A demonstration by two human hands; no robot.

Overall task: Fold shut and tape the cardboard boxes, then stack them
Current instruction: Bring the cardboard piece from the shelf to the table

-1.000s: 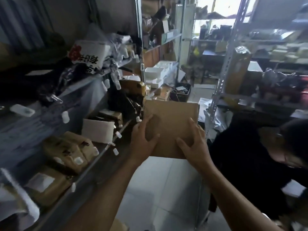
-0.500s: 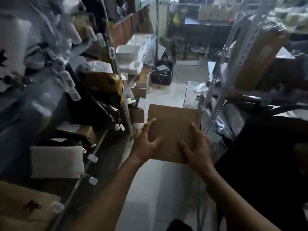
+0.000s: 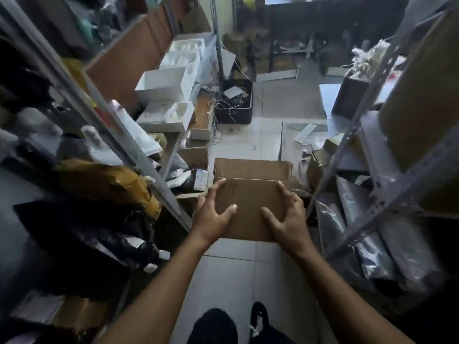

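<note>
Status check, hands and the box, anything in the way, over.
Left hand and right hand both grip the cardboard box, held above the floor. Far flap up, no tape visible. Aisle narrow between shelving; floor clutter ahead.

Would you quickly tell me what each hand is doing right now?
Left hand: grips the left side of the cardboard box.
Right hand: grips the box's right side.
</note>
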